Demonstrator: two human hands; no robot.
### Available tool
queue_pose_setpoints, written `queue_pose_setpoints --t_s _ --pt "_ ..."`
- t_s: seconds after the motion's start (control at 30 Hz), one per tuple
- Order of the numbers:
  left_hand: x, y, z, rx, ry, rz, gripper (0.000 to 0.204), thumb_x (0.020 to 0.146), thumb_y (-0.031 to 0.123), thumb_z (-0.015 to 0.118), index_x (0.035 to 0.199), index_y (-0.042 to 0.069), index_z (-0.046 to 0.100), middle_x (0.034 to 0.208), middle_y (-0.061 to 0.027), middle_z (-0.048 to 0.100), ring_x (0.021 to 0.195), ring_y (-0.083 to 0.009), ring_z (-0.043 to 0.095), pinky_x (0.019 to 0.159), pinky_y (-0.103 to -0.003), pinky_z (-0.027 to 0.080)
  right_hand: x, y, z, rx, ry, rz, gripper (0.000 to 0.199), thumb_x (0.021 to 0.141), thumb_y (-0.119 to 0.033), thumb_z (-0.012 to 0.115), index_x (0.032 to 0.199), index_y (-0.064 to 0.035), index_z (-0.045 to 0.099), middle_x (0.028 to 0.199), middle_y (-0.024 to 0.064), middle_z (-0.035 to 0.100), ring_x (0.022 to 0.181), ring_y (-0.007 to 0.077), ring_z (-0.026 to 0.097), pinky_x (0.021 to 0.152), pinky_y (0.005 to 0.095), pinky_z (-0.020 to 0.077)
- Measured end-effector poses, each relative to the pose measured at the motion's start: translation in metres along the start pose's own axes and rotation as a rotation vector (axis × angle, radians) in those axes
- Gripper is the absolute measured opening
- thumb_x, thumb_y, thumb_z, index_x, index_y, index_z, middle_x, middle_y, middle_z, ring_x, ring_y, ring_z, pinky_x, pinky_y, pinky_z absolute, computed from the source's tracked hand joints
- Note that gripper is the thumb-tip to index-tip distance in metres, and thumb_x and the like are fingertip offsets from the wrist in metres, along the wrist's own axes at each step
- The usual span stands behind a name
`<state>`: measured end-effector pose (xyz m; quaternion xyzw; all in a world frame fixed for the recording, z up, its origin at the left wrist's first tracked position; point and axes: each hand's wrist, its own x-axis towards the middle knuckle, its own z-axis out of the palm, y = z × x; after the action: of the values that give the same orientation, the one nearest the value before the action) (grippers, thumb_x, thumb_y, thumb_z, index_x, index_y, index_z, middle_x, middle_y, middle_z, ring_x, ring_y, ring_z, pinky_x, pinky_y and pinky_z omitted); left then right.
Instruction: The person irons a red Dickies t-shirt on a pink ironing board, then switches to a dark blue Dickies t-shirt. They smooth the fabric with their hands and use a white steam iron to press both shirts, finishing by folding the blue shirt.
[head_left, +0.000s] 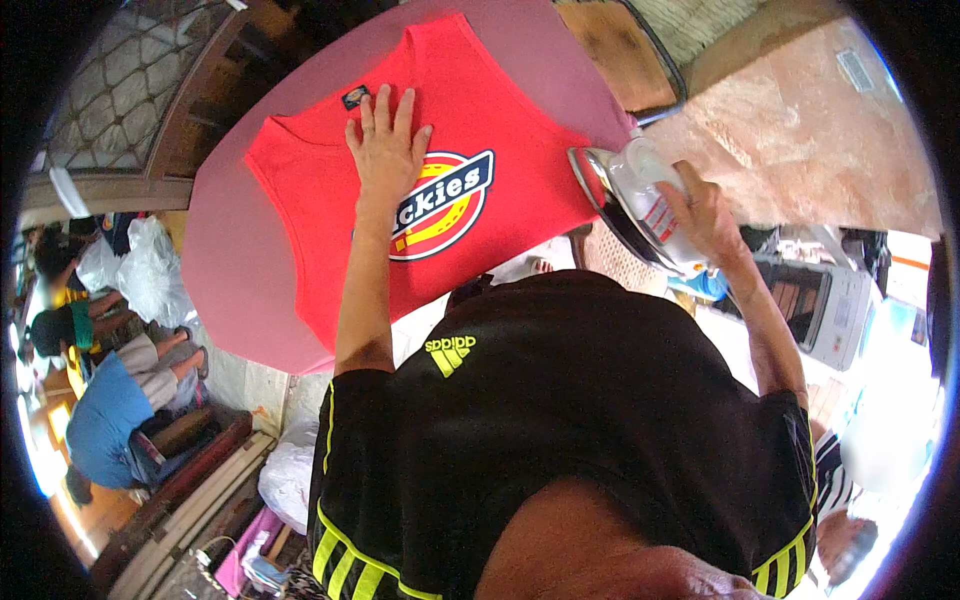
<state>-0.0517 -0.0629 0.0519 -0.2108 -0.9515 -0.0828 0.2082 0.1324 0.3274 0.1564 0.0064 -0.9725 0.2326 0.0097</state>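
A red sleeveless shirt (500,110) with a round yellow, white and blue chest print lies spread on a pink padded ironing board (225,240). My left hand (390,150) rests flat on it near the neckline, fingers spread, just below a small dark neck label (355,97). At the board's right end my right hand (705,220) grips the handle of a white clothes iron (640,205). The iron stands tilted, its shiny metal soleplate facing the shirt's lower edge. Whether the soleplate touches the cloth I cannot tell.
Plastic bags (155,270) lie left of the board, where people sit, one in a blue shirt (105,420). A wooden-backed chair (615,60) stands beyond the board. At the right are a white appliance (835,315) and another person in a striped top (830,480).
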Motion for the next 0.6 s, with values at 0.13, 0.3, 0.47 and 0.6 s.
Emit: queue_pose_setpoints --t_s 0.13,0.3,0.47,0.6 --pt "-0.037 0.048 -0.026 -0.109 -0.037 -0.046 0.059 0.094 0.044 0.058 0.145 0.018 0.046 0.156 -0.014 0.032 0.145 -0.0387 0.026 0.111 -0.062 0.022 0.052 0.033 -0.035 0.151 -0.006 0.209 0.033 0.097 -0.033 0.057 0.107 -0.0021 0.059 0.087 0.0263 0.066 0.083 0.0387 0.068 0.071 0.046 0.0499" --pt "-0.096 0.094 -0.051 -0.164 -0.131 -0.224 0.058 0.092 0.042 0.062 0.143 0.018 0.048 0.158 -0.0154 0.026 0.145 -0.043 0.022 0.111 -0.061 0.018 0.15 0.04 -0.053 0.275 -0.017 0.257 0.055 0.095 -0.051 0.054 0.109 0.002 0.061 0.074 0.0182 0.064 0.064 0.0282 0.062 0.058 0.0404 0.0493" --pt "-0.146 0.079 -0.061 -0.034 -0.104 -0.481 0.061 0.092 0.044 0.061 0.145 0.017 0.046 0.158 -0.0153 0.029 0.147 -0.0394 0.02 0.112 -0.059 0.016 0.25 0.09 -0.022 0.083 0.105 0.038 0.057 0.097 -0.051 0.05 0.118 0.0005 0.06 0.065 0.0121 0.061 0.051 0.0205 0.059 0.053 0.038 0.0472" --pt "-0.185 0.051 -0.071 0.124 -0.101 -0.675 0.059 0.094 0.041 0.059 0.146 0.016 0.045 0.158 -0.0141 0.031 0.146 -0.0389 0.022 0.113 -0.057 0.017 0.279 0.081 -0.017 0.152 -0.021 0.189 0.061 0.095 -0.053 0.05 0.125 0.0002 0.057 0.093 0.0237 0.068 0.079 0.0287 0.069 0.069 0.0399 0.0523"
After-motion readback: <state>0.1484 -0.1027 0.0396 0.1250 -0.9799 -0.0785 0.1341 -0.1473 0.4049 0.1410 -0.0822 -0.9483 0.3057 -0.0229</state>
